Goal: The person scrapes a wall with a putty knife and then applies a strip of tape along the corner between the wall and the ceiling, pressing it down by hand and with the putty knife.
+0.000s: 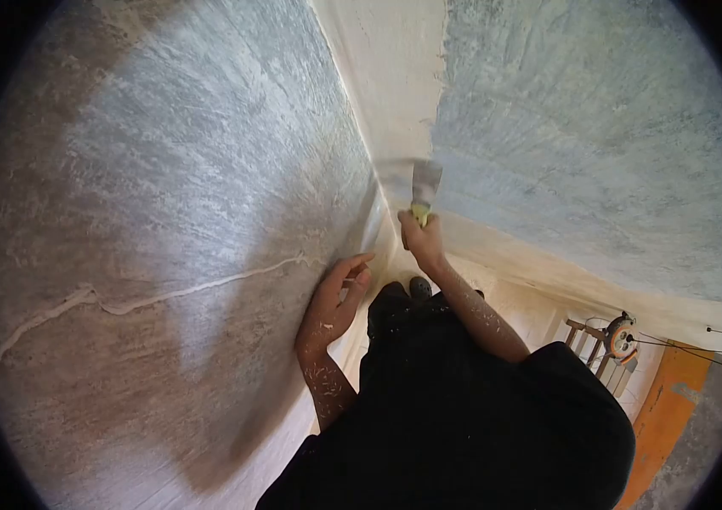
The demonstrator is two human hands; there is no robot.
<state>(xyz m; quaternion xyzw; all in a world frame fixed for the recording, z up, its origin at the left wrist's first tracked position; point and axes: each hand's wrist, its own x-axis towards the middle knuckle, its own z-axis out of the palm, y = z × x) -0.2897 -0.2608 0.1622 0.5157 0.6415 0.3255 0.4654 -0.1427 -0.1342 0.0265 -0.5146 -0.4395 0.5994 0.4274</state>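
My right hand (423, 240) is closed round the yellow-green handle of a putty knife (426, 180). Its broad metal blade points up and lies close to the right wall (565, 127), near the inner corner. My left hand (334, 308) is beside the left wall (182, 170), fingers stretched forward and thumb apart, with nothing visible in it. Pale flecks cover both forearms. A whitish strip (395, 68) runs along the corner, next to the rough blue-grey surface on the right.
A wavy pale filled line (182, 293) crosses the left wall. At lower right, a cable reel (621, 337) stands by a wooden frame (586, 330), its dark cables stretching right. Beyond them is an orange panel (667, 408). My shoe (420, 288) shows on the floor below.
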